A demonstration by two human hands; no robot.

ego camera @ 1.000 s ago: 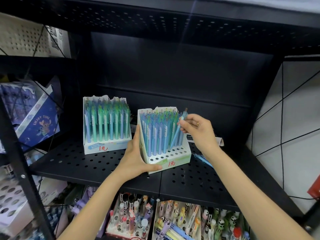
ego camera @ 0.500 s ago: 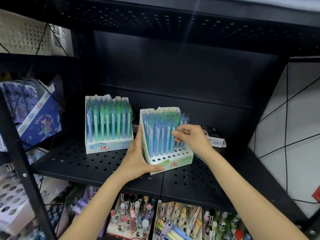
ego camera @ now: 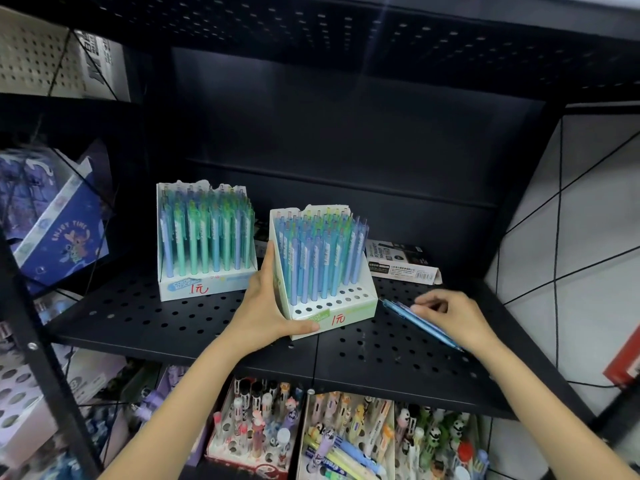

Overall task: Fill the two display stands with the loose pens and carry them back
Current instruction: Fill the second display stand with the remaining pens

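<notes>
Two white card display stands of blue and green pens sit on a black perforated shelf (ego camera: 138,317). The left stand (ego camera: 194,289) looks full. The right stand (ego camera: 349,308) is angled and has empty holes along its front rows. My left hand (ego camera: 266,306) grips this stand at its left wall, thumb on the front corner. A few loose blue pens (ego camera: 398,308) lie on the shelf just right of the stand. My right hand (ego camera: 450,317) lies over them, its curled fingertips pinching at their upper ends.
Flat marker boxes (ego camera: 401,263) lie behind the right stand. A blue printed box (ego camera: 65,244) leans on the neighbouring shelf at left. Trays of novelty pens (ego camera: 346,434) fill the shelf below. A wire grid (ego camera: 554,237) and a white wall stand at right.
My right hand let go of a pen it set into the right stand and dropped down to the loose pens on the shelf. My left hand kept its hold.
</notes>
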